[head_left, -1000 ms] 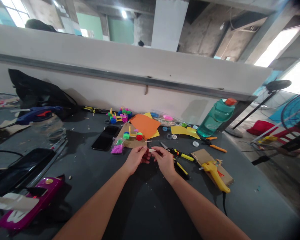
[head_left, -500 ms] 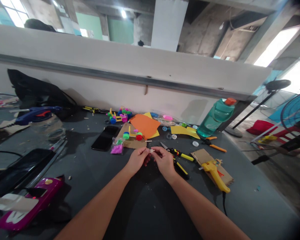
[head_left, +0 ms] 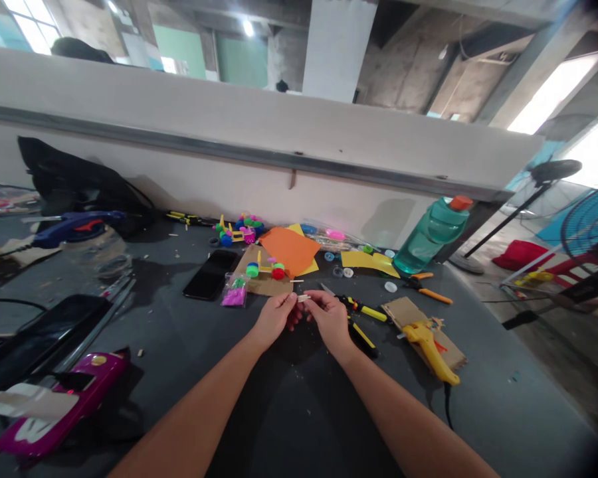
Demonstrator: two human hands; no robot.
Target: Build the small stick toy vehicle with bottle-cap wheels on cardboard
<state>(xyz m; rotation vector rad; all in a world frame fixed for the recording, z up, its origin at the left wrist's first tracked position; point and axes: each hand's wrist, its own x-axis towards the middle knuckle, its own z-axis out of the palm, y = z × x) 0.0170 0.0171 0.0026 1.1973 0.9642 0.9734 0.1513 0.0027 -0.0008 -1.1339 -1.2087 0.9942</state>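
Between my fingertips are short pale sticks (head_left: 303, 298), too small to count surely. My left hand (head_left: 278, 315) pinches them from the left, and my right hand (head_left: 327, 318) pinches from the right. Just beyond my fingers another pale stick (head_left: 296, 281) lies by the edge of a cardboard piece (head_left: 266, 285). On that cardboard stands a small model with a green and a red wheel (head_left: 265, 267). Yellow-and-black pliers (head_left: 363, 309) and a second yellow-handled tool (head_left: 363, 336) rest close to my right hand.
A yellow glue gun (head_left: 431, 348) lies on cardboard at the right, its cord trailing forward. A teal bottle (head_left: 431, 236) stands at the back right. Left of centre are a phone (head_left: 212, 274) and a bag of pink pieces (head_left: 234, 296). A magenta power strip (head_left: 80, 405) sits front left.
Both hands stay nearly in place, still pinching. The pale sticks show a little more clearly between the fingertips. The whole view has shifted very slightly.
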